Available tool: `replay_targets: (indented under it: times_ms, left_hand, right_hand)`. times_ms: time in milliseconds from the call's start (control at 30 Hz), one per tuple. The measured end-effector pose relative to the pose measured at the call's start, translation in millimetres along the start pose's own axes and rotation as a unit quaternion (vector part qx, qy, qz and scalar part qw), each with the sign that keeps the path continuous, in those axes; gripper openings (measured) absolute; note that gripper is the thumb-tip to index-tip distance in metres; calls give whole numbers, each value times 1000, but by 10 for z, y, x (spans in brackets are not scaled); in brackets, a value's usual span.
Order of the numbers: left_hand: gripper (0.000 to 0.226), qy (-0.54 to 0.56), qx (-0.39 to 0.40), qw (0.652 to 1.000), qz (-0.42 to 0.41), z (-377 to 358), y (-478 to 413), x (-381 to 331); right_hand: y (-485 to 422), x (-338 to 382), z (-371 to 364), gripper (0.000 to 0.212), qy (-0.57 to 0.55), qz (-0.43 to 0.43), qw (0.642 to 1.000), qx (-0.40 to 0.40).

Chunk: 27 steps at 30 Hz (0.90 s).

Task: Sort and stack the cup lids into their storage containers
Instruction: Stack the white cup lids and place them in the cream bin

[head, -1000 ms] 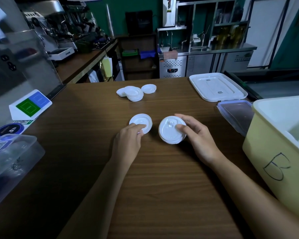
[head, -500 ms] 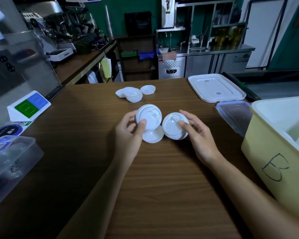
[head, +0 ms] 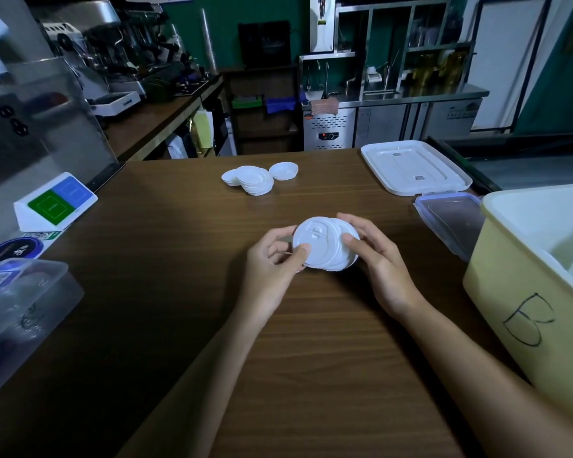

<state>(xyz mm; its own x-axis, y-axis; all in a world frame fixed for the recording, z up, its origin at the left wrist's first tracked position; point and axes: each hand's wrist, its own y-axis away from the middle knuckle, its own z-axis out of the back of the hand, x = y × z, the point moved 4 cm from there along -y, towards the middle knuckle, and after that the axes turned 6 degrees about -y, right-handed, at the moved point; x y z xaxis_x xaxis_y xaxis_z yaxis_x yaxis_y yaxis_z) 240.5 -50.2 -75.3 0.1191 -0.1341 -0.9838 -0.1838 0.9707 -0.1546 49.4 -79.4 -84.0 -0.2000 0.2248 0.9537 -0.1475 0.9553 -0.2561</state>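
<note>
A bunch of white cup lids (head: 323, 244) is held between both hands just above the middle of the wooden table (head: 311, 358). My left hand (head: 272, 269) grips the front lid with thumb on its face. My right hand (head: 377, 262) curls round the lids behind it. A small pile of smaller white lids (head: 257, 178) lies farther back on the table. A yellow tub marked B (head: 536, 282) stands at the right. A clear plastic container (head: 20, 309) sits at the left edge.
A white tub cover (head: 414, 168) and a clear container cover (head: 450, 223) lie at the back right. A card with green and blue squares (head: 55, 201) and round stickers lie at the left. A counter with coffee machines runs behind.
Both hands lifted their lids off the table and brought them together; my left hand's lid now overlaps the stack in my right hand.
</note>
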Motion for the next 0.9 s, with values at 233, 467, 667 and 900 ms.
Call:
replay_targets:
  times_ms: [233,467,667,900]
  left_hand:
    - [31,-50,2,999,-12,-18,25,36]
    - [34,-84,-15,996,-27,-17,41,18]
    - [21,-86,2,995,-56,13,12,-21]
    - [17,-328,-38,931,-156,268,-97,32]
  right_hand:
    - [36,55,-51,41,15,13,1000,15]
    - [46,75,-58,33,28,32,999,23]
    - [29,44,-41,26,28,33,999,25]
    - [-12,19,33,26,34,52,998,-20]
